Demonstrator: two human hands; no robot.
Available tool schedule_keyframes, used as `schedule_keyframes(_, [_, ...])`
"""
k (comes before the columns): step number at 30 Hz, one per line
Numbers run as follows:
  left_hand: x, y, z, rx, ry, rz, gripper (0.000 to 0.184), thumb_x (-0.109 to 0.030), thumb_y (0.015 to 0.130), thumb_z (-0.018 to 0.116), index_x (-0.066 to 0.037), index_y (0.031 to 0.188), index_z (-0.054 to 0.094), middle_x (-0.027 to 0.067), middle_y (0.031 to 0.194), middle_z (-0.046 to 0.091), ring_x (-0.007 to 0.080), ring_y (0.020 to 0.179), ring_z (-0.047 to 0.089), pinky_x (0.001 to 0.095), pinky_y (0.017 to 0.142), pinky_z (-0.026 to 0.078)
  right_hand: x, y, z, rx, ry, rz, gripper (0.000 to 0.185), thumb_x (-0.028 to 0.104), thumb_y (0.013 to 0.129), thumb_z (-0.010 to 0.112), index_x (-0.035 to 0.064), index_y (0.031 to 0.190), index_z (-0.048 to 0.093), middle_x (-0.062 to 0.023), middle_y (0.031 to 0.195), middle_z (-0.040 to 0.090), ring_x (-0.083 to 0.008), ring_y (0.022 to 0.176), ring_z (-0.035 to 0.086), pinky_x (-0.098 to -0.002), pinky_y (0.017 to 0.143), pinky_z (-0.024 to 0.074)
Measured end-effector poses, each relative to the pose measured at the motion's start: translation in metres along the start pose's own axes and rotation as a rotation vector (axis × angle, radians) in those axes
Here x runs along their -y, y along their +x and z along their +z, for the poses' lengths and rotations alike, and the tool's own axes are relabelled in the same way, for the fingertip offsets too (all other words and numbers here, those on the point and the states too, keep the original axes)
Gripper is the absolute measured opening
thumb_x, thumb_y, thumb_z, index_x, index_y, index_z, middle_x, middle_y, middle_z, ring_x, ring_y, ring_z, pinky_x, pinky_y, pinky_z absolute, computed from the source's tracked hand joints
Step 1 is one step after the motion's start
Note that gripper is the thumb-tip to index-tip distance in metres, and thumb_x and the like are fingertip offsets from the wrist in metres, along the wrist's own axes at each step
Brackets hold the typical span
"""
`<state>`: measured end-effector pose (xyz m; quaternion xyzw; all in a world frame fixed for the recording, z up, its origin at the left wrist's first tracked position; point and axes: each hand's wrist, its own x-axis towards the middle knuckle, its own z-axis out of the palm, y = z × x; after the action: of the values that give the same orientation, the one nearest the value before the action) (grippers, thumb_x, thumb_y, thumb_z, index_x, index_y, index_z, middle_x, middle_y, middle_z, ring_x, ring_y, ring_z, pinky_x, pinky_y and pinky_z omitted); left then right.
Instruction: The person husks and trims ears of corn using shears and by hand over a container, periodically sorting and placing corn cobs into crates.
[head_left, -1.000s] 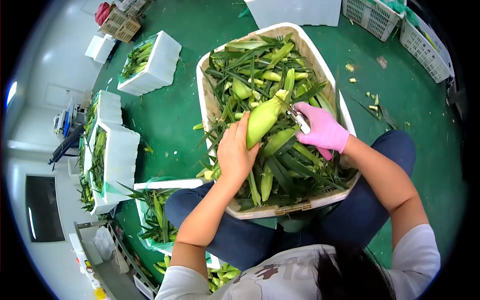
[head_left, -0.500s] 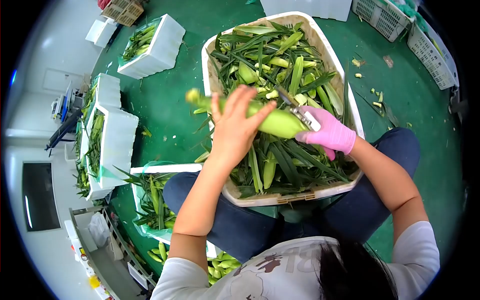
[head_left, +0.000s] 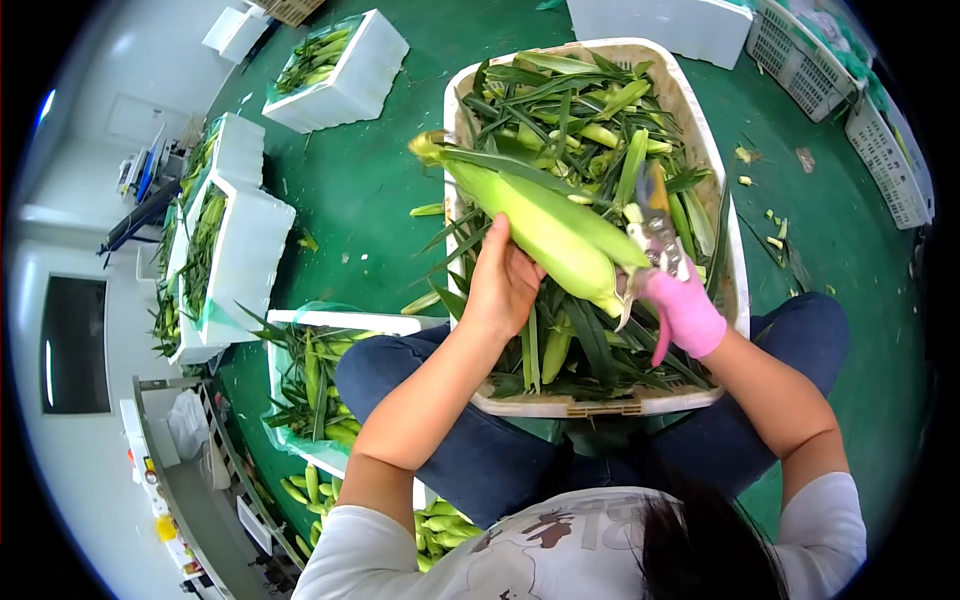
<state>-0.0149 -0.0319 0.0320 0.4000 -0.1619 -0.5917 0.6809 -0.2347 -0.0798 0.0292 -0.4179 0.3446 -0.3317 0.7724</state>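
A green ear of corn in its husk (head_left: 545,220) lies slantwise over the basket, its brown silk tip at the upper left. My bare left hand (head_left: 508,280) is closed around its underside. At the stem end, my pink-gloved right hand (head_left: 688,310) grips a pair of pruning shears (head_left: 662,235), whose blades point upward and are blurred. The gloved fingertips are close to the stem end; whether they also pinch a husk leaf I cannot tell. Below both hands stands a white plastic basket (head_left: 737,270) full of husk leaves (head_left: 570,100).
By my left knee is a foam box (head_left: 410,325) of leafy corn, with husked-looking pale green ears (head_left: 440,525) on the floor. More foam boxes (head_left: 250,260) line the left side. White crates (head_left: 880,150) stand at the far right. Scraps (head_left: 775,240) litter the green floor.
My left hand has gone from lying over the ear to holding it from below. The ear now shows a loosened leaf along its top. The shears have swung upward beside the stem end.
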Motion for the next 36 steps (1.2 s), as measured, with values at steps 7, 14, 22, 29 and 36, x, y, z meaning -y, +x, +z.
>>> schedule_keyframes(7, [-0.020, 0.020, -0.018, 0.105, -0.367, -0.184, 0.056, -0.051, 0.094, 0.048, -0.003, 0.121, 0.054, 0.0170, 0.127, 0.058, 0.0325, 0.115, 0.058, 0.0516, 0.102, 0.047, 0.028, 0.026, -0.047, -0.374, -0.680, -0.151, 0.049, 0.019, 0.079, 0.067, 0.0001, 0.123, 0.054, -0.0129, 0.097, 0.067, -0.0279, 0.087, 0.066, -0.0386, 0.081, 0.0541])
schedule_keyframes(14, [-0.013, 0.005, -0.003, -0.014, 0.607, 0.008, 0.052, -0.032, 0.098, 0.064, -0.001, 0.137, 0.047, 0.0091, 0.114, 0.063, 0.0161, 0.098, 0.062, 0.0296, 0.084, 0.051, 0.043, 0.006, -0.040, -0.084, -0.984, -0.269, 0.073, 0.031, 0.075, 0.075, -0.0008, 0.134, 0.047, -0.0214, 0.122, 0.058, -0.0335, 0.115, 0.058, -0.0384, 0.103, 0.0446])
schedule_keyframes(22, [-0.006, -0.012, 0.005, 0.245, 1.229, 0.170, 0.066, -0.029, 0.090, 0.074, -0.001, 0.143, 0.048, 0.0129, 0.130, 0.061, 0.0192, 0.118, 0.057, 0.0313, 0.101, 0.044, 0.036, -0.002, -0.026, 0.208, -0.757, 0.018, 0.086, 0.034, 0.076, 0.078, -0.0048, 0.142, 0.040, -0.0220, 0.130, 0.053, -0.0315, 0.121, 0.053, -0.0364, 0.105, 0.0412])
schedule_keyframes(29, [-0.057, -0.008, 0.005, 0.445, 0.713, -0.495, 0.060, -0.031, 0.093, 0.068, 0.001, 0.140, 0.048, 0.0110, 0.114, 0.065, 0.0161, 0.097, 0.064, 0.0298, 0.084, 0.053, 0.023, -0.004, -0.030, 0.486, -0.357, 0.110, 0.078, 0.015, 0.077, 0.071, 0.0026, 0.146, 0.037, -0.0060, 0.120, 0.052, -0.0129, 0.090, 0.055, -0.0255, 0.082, 0.0483])
schedule_keyframes(36, [-0.030, -0.021, 0.011, 0.370, 1.039, -0.109, 0.057, -0.036, 0.093, 0.067, -0.002, 0.137, 0.051, 0.0156, 0.109, 0.068, 0.0301, 0.094, 0.069, 0.0386, 0.082, 0.055, 0.018, -0.002, -0.020, 0.333, -0.393, 0.157, 0.074, 0.017, 0.080, 0.069, 0.0011, 0.145, 0.038, -0.0076, 0.122, 0.052, -0.0161, 0.096, 0.053, -0.0287, 0.088, 0.0466])
